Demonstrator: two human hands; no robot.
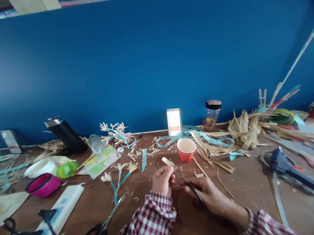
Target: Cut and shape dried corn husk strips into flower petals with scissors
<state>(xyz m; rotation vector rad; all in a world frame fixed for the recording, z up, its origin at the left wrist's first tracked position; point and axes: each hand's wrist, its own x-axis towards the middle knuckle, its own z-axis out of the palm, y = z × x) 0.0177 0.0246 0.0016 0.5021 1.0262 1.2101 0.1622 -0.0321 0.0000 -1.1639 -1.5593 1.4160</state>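
My left hand is closed in a pinch on a small pale strip of corn husk, which sticks up past the thumb. Held in my right hand is a slim, dark, pointed tool; whether it is tweezers or a blade I cannot tell. Its tip lies close beside the strip. Just beyond the hands stands a red paper cup. To the left lie husk flowers with blue-wrapped stems, and black-handled scissors are in front of them.
A white power strip with plugs lies at left, near a black thermos. Dry husks and a lidded jar stand at back right. A blue glue gun lies at right. Behind rises a blue partition.
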